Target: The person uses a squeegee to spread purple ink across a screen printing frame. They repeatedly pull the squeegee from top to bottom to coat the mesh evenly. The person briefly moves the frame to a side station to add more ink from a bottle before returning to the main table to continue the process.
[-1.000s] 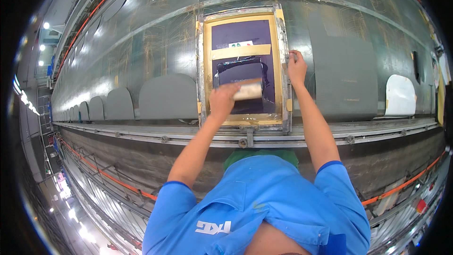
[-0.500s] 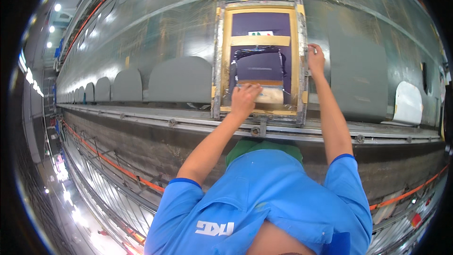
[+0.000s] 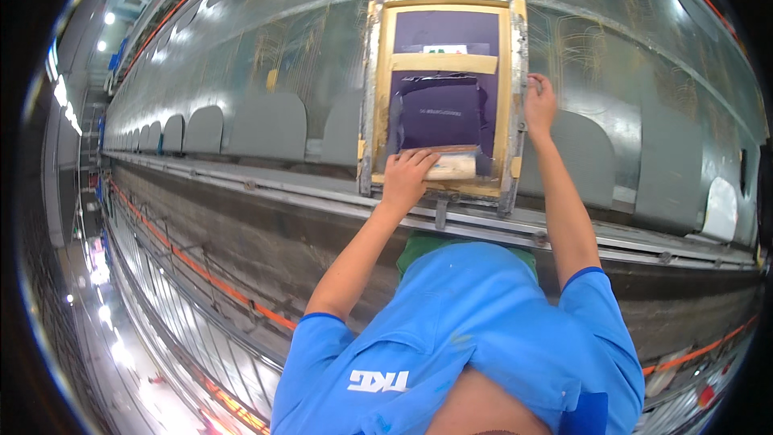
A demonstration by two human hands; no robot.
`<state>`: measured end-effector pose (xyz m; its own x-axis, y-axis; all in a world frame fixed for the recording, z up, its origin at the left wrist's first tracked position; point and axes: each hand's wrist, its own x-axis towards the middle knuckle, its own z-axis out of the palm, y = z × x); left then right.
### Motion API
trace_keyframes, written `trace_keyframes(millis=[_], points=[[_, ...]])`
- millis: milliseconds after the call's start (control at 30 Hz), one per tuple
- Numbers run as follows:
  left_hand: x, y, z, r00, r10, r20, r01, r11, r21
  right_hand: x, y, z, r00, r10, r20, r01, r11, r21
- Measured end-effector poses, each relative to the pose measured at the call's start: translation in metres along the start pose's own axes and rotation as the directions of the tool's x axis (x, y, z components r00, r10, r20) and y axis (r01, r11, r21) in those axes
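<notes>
A screen printing frame (image 3: 369, 89) with worn metal bars and yellow tape inside lies over the long bench in front of me. Its dark purple mesh (image 3: 439, 117) has a strip of tape across it and glossy ink around the lower window. My left hand (image 3: 405, 182) is closed on the left end of a squeegee (image 3: 452, 167) with a pale wooden handle, resting near the frame's close end. On the frame's right bar, my right hand (image 3: 541, 105) is closed with curled fingers; its fingertips are partly hidden.
Grey rounded flat pieces (image 3: 267, 125) lie in a row along the bench, one (image 3: 578, 157) just right of the frame. Farther right are a grey panel (image 3: 672, 165) and a white piece (image 3: 720, 209). A metal rail (image 3: 322, 202) edges the bench.
The frame, with both hands and the squeegee, has shifted left along the bench. A grey piece now shows to its right, and its left bar partly covers another.
</notes>
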<state>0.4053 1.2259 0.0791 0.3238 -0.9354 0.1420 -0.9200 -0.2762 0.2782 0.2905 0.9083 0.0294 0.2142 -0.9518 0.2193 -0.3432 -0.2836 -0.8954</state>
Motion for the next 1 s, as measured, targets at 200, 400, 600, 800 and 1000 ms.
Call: trace_keyframes(millis=[200,400,600,800,1000], points=[[-0.043,-0.103,-0.026,0.999,-0.010,-0.044,0.015,0.992,0.123,-0.054,-0.047,0.088,0.990,0.115,0.080,-0.113,0.993,-0.024],[-0.074,-0.117,-0.027,0.997,0.078,-0.004,-0.078,0.994,0.082,-0.061,-0.048,0.104,0.988,0.152,0.003,-0.151,0.986,-0.075],[0.050,-0.152,-0.030,0.992,-0.060,0.114,0.048,0.993,0.104,-0.057,-0.042,0.104,0.990,0.142,-0.003,-0.141,0.975,-0.169],[0.123,-0.167,-0.025,1.000,0.000,0.017,-0.001,0.997,0.082,-0.056,-0.035,0.104,0.982,0.191,-0.001,-0.189,0.972,-0.140],[0.014,-0.139,-0.010,0.995,0.078,-0.056,-0.071,0.990,0.118,-0.054,-0.031,0.105,0.988,0.157,-0.003,-0.156,0.982,-0.103]])
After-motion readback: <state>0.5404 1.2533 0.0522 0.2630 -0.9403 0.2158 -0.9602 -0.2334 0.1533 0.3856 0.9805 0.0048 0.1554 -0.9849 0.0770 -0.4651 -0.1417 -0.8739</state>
